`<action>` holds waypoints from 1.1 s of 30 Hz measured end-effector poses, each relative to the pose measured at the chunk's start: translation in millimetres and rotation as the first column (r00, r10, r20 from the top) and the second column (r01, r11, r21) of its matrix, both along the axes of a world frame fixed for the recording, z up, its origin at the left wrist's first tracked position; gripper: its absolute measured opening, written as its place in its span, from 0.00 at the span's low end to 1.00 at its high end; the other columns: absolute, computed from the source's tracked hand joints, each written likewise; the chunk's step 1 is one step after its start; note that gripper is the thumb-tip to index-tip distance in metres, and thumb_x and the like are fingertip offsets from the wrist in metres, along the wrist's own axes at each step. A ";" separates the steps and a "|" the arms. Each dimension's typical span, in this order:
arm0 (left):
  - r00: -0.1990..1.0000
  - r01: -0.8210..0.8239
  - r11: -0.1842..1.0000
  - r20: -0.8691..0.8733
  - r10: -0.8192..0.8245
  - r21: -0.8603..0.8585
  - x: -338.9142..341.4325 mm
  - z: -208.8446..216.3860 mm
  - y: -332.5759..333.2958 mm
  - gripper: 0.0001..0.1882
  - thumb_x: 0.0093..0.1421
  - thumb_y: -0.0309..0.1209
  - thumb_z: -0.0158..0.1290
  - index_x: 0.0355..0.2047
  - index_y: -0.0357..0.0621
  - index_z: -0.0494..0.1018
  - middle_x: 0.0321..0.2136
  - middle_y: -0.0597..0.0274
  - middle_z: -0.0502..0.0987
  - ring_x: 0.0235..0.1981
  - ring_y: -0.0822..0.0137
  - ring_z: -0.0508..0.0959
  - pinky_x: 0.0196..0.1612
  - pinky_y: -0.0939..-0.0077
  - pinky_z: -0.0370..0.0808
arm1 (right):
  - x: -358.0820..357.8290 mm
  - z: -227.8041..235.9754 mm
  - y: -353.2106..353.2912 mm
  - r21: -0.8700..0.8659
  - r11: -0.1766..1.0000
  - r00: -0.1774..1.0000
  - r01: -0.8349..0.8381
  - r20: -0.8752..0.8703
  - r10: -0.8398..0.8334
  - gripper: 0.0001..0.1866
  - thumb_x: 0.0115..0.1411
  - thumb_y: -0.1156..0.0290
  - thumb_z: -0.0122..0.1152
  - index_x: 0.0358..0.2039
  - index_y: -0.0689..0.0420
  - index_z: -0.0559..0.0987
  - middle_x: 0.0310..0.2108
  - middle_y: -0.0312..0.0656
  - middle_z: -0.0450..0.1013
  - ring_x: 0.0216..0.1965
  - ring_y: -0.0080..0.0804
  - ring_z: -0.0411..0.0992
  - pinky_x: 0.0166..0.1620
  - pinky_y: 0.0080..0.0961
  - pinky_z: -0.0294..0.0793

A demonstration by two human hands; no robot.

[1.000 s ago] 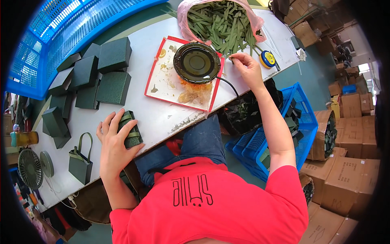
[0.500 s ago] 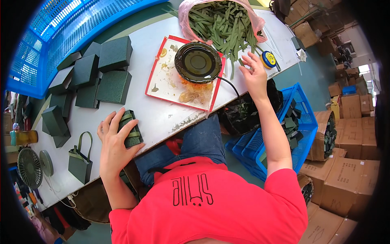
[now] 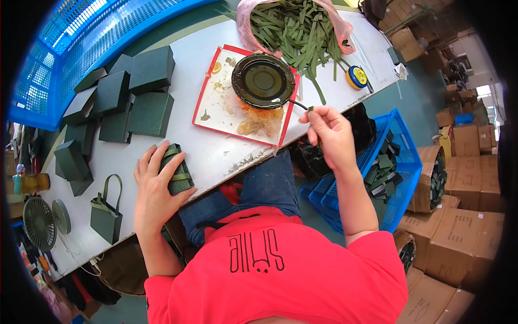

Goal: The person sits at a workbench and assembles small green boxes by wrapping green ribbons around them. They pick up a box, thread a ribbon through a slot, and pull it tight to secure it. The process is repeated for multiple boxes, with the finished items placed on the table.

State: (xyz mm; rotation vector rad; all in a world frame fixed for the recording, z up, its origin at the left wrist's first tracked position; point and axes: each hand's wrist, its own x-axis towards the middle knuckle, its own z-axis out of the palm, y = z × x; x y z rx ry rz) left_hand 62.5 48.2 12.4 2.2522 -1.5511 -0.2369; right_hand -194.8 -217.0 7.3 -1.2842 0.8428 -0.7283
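A small green box (image 3: pixel 181 167) is held at the near edge of the table (image 3: pixel 208 162), clasped between the thumb and fingers of the left hand (image 3: pixel 152 186); its left side is hidden by that hand, and two lighter green bands are seen across it. Between the closed thumb and forefinger of the right hand (image 3: pixel 333 135), to the right, a green strip (image 3: pixel 310 108) is pinched, mostly covered, so its length cannot be told. The black cord (image 3: pixel 300 105) is partly lost behind the same fingers. The underside of the dark dish (image 3: pixel 263 80) is hidden above amber residue on a red-edged board (image 3: pixel 205 102). At the far side, the pink bag (image 3: pixel 244 24) of green strips is cut off by the upper edge, as is the blue crate (image 3: pixel 38 116) at far left. The cartons (image 3: pixel 450 232) at right fade into the dark rim.

Black lettering is borne on the red shirt (image 3: pixel 256 254). Print is seen on the cartons, much of it too small to be made out; the marking on the round yellow-and-blue object (image 3: pixel 356 77) is likewise unclear.
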 end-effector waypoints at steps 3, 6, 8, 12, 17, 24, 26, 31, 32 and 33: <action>0.999 0.009 1.000 -0.033 -0.009 -0.020 -5.9 -1.2 -7.4 0.42 0.38 0.35 0.74 0.57 0.48 0.74 0.63 0.56 0.68 0.64 0.48 0.64 0.66 0.49 0.58 | 11.7 -1.9 8.9 0.162 0.983 0.995 -0.082 0.061 0.073 0.11 0.69 0.67 0.62 0.41 0.63 0.76 0.30 0.39 0.78 0.18 0.12 0.62 0.21 0.11 0.59; 0.998 0.057 0.997 0.004 -0.057 -0.042 -11.1 -6.8 -11.3 0.44 0.38 0.37 0.74 0.59 0.48 0.73 0.63 0.57 0.68 0.64 0.48 0.64 0.65 0.48 0.58 | 21.0 -5.8 10.8 0.252 0.962 0.992 -0.104 0.097 0.082 0.10 0.69 0.67 0.62 0.41 0.62 0.76 0.29 0.38 0.77 0.18 0.12 0.62 0.21 0.12 0.59; 0.998 0.062 0.998 -0.003 -0.062 -0.032 -13.0 -6.4 -11.9 0.44 0.38 0.38 0.74 0.58 0.48 0.74 0.64 0.57 0.68 0.64 0.48 0.64 0.65 0.48 0.58 | 27.5 -5.3 12.8 0.273 0.957 0.992 -0.094 0.107 0.067 0.09 0.69 0.67 0.62 0.38 0.61 0.76 0.26 0.34 0.74 0.17 0.11 0.58 0.20 0.12 0.55; 0.998 0.065 0.997 -0.007 -0.065 -0.035 -13.4 -6.5 -11.4 0.44 0.37 0.38 0.75 0.58 0.49 0.74 0.64 0.58 0.68 0.64 0.48 0.65 0.65 0.47 0.58 | 34.6 -4.5 11.1 0.296 0.952 0.993 -0.080 0.104 0.051 0.09 0.68 0.67 0.63 0.37 0.60 0.76 0.25 0.32 0.72 0.17 0.10 0.55 0.20 0.13 0.51; 0.998 0.064 0.997 -0.013 -0.064 -0.033 -13.4 -6.2 -11.2 0.44 0.37 0.38 0.75 0.58 0.49 0.74 0.64 0.58 0.68 0.64 0.48 0.65 0.65 0.47 0.58 | 40.5 -10.3 11.2 0.296 0.952 0.991 -0.075 0.129 0.038 0.09 0.67 0.68 0.64 0.36 0.59 0.77 0.24 0.31 0.71 0.17 0.10 0.55 0.20 0.14 0.50; 0.998 0.064 0.997 -0.008 -0.064 -0.036 -13.5 -6.5 -10.8 0.43 0.37 0.37 0.75 0.57 0.49 0.74 0.64 0.58 0.68 0.64 0.48 0.65 0.64 0.47 0.59 | 46.4 -16.9 8.9 0.283 0.959 0.996 -0.009 0.091 -0.017 0.08 0.66 0.69 0.65 0.33 0.58 0.76 0.21 0.31 0.70 0.16 0.11 0.55 0.19 0.14 0.50; 0.998 0.061 0.997 -0.013 -0.062 -0.038 -14.1 -6.5 -11.4 0.43 0.36 0.37 0.75 0.57 0.49 0.74 0.64 0.58 0.68 0.64 0.48 0.65 0.64 0.47 0.59 | 45.4 -16.7 7.2 0.314 0.949 0.995 -0.021 0.100 -0.011 0.08 0.65 0.69 0.64 0.31 0.57 0.75 0.21 0.30 0.70 0.16 0.11 0.54 0.19 0.14 0.50; 0.997 0.060 0.997 -0.035 -0.062 -0.048 -13.8 -5.7 -12.3 0.43 0.36 0.37 0.75 0.57 0.48 0.75 0.63 0.56 0.68 0.63 0.48 0.65 0.64 0.48 0.59 | 42.5 -16.2 4.8 0.370 0.925 0.983 -0.084 0.185 0.015 0.10 0.65 0.69 0.64 0.29 0.56 0.74 0.21 0.30 0.69 0.16 0.11 0.54 0.19 0.14 0.49; 0.998 0.058 0.996 -0.030 -0.060 -0.073 -13.7 -7.4 -12.6 0.43 0.36 0.36 0.75 0.57 0.47 0.74 0.63 0.55 0.68 0.63 0.48 0.66 0.64 0.48 0.59 | 41.6 -15.1 7.4 0.340 0.938 0.982 -0.061 0.190 -0.005 0.09 0.66 0.70 0.64 0.30 0.56 0.74 0.21 0.31 0.69 0.16 0.11 0.54 0.19 0.14 0.49; 0.998 0.050 0.994 -0.024 -0.053 -0.094 -13.3 -10.3 -11.1 0.43 0.36 0.36 0.75 0.57 0.47 0.74 0.63 0.55 0.68 0.63 0.48 0.66 0.64 0.49 0.59 | 41.1 -13.1 14.0 0.313 0.949 0.981 -0.043 0.195 -0.020 0.08 0.66 0.71 0.63 0.31 0.56 0.74 0.22 0.31 0.69 0.16 0.11 0.54 0.19 0.14 0.50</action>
